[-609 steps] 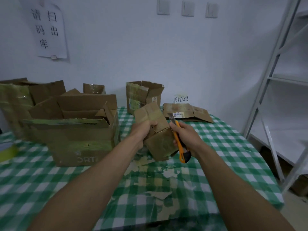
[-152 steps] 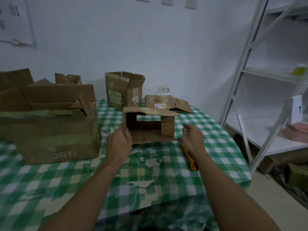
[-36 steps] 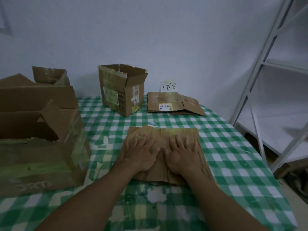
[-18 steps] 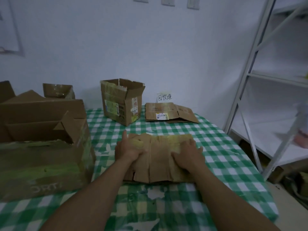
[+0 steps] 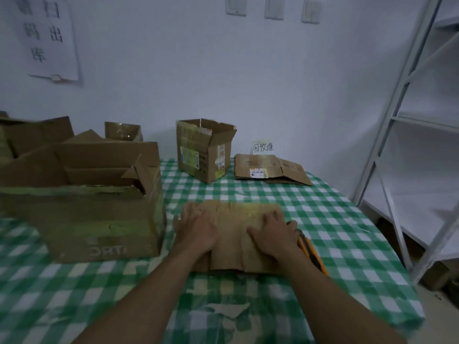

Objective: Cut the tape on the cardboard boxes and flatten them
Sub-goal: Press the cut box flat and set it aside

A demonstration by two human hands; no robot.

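Both hands — left hand [image 5: 196, 229], right hand [image 5: 272, 234] — press the flattened box [image 5: 236, 234].

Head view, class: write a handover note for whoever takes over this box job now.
Left hand and right hand press flat on the flattened brown cardboard box on the green checked tablecloth.
Orange utility knife lies beside the right hand.
Done: this box, plus a flat cardboard pile at the back.
Left: small upright open cardboard box, large open cardboard box at left, more behind it.
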